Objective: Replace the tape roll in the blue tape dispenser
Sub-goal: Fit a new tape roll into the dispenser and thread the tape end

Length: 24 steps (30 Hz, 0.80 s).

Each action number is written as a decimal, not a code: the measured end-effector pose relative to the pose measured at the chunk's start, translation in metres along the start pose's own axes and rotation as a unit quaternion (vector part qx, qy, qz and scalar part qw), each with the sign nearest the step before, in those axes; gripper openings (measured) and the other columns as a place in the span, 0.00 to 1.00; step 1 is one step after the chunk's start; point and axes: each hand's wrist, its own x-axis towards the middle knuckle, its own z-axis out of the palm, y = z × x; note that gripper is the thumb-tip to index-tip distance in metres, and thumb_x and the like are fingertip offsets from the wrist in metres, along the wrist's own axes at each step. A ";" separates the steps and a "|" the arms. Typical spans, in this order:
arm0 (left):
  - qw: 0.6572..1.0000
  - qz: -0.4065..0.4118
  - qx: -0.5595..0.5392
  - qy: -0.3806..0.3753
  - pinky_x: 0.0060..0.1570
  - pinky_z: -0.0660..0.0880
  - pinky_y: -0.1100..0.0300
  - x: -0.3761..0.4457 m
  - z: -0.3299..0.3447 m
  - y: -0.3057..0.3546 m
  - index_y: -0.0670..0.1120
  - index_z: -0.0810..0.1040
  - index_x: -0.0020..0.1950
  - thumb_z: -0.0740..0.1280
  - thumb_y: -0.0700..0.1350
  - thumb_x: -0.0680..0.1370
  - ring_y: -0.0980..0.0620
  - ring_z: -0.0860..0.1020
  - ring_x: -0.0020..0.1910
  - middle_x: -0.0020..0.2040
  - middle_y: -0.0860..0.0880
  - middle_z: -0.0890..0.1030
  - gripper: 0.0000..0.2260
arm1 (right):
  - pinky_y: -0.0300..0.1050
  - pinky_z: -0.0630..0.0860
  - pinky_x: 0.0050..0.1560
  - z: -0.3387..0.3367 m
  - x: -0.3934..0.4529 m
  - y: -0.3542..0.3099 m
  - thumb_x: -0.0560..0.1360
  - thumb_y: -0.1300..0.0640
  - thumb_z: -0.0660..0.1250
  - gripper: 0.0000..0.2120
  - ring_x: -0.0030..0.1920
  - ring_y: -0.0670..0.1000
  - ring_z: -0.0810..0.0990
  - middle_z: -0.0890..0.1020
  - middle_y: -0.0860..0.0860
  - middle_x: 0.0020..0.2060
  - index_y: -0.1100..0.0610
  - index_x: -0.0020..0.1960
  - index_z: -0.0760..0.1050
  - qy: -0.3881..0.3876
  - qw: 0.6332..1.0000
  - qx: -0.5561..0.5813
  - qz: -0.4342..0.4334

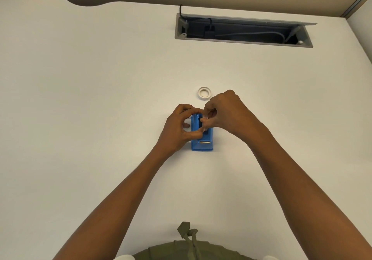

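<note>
The blue tape dispenser (202, 144) stands on the white desk (90, 98), its metal cutter facing me. My left hand (178, 128) grips its left side with thumb and fingers. My right hand (223, 112) reaches in from the right, its fingertips pinched over the dark slot on top of the dispenser; what they hold is hidden. A white tape roll (204, 93) lies flat on the desk just behind my right hand, untouched.
A grey cable tray opening (241, 31) with cords inside is set into the desk at the back. The desk's rear edge curves at the far left. A wall corner rises at the right.
</note>
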 end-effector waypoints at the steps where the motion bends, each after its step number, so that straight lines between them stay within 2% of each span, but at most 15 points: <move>1: 1.000 0.001 0.001 0.000 0.45 0.73 0.73 0.000 0.000 0.000 0.50 0.77 0.58 0.72 0.48 0.65 0.63 0.74 0.50 0.54 0.54 0.72 0.21 | 0.43 0.74 0.44 -0.001 0.000 0.000 0.68 0.57 0.73 0.10 0.41 0.53 0.78 0.83 0.59 0.43 0.60 0.47 0.82 -0.002 1.000 0.000 -0.001; 4: 1.000 -0.001 0.000 0.001 0.44 0.73 0.74 0.001 0.001 -0.001 0.50 0.77 0.58 0.72 0.48 0.65 0.66 0.73 0.51 0.53 0.56 0.71 0.21 | 0.43 0.74 0.45 -0.001 -0.001 0.001 0.68 0.57 0.72 0.10 0.44 0.55 0.81 0.84 0.58 0.43 0.60 0.48 0.82 -0.005 1.000 0.002 -0.005; 8: 1.000 0.003 -0.005 0.002 0.45 0.73 0.74 0.000 0.000 -0.002 0.55 0.76 0.57 0.74 0.45 0.66 0.70 0.72 0.51 0.52 0.61 0.70 0.20 | 0.40 0.70 0.38 0.002 -0.001 0.002 0.69 0.59 0.69 0.08 0.38 0.53 0.77 0.84 0.59 0.40 0.60 0.46 0.83 0.025 1.000 0.009 -0.015; 13: 1.000 0.002 -0.003 0.000 0.44 0.73 0.74 0.000 0.000 -0.004 0.51 0.77 0.58 0.74 0.44 0.67 0.70 0.72 0.51 0.53 0.56 0.71 0.20 | 0.49 0.80 0.43 0.000 -0.007 0.009 0.67 0.60 0.70 0.07 0.38 0.54 0.82 0.85 0.58 0.36 0.60 0.43 0.84 0.032 0.997 0.055 -0.038; 16: 1.000 0.001 -0.008 -0.001 0.44 0.73 0.73 0.001 0.000 -0.003 0.51 0.77 0.58 0.73 0.44 0.66 0.70 0.72 0.51 0.53 0.55 0.72 0.20 | 0.50 0.80 0.42 0.001 -0.010 0.009 0.65 0.58 0.72 0.08 0.39 0.55 0.81 0.83 0.56 0.36 0.60 0.42 0.81 0.003 0.998 0.014 -0.061; 19: 1.000 0.000 -0.009 -0.002 0.44 0.73 0.72 0.002 0.000 -0.003 0.50 0.77 0.58 0.73 0.44 0.65 0.70 0.72 0.50 0.53 0.55 0.71 0.21 | 0.47 0.77 0.38 0.003 -0.008 0.006 0.63 0.58 0.74 0.08 0.38 0.55 0.79 0.81 0.55 0.36 0.58 0.38 0.76 0.004 0.998 0.000 -0.058; 24: 1.000 -0.004 -0.004 0.000 0.44 0.73 0.74 0.001 0.000 -0.003 0.49 0.77 0.58 0.72 0.46 0.65 0.71 0.71 0.50 0.53 0.56 0.71 0.22 | 0.41 0.71 0.36 0.001 -0.003 0.006 0.64 0.61 0.74 0.07 0.33 0.51 0.75 0.77 0.53 0.31 0.57 0.36 0.76 0.004 0.999 0.037 -0.040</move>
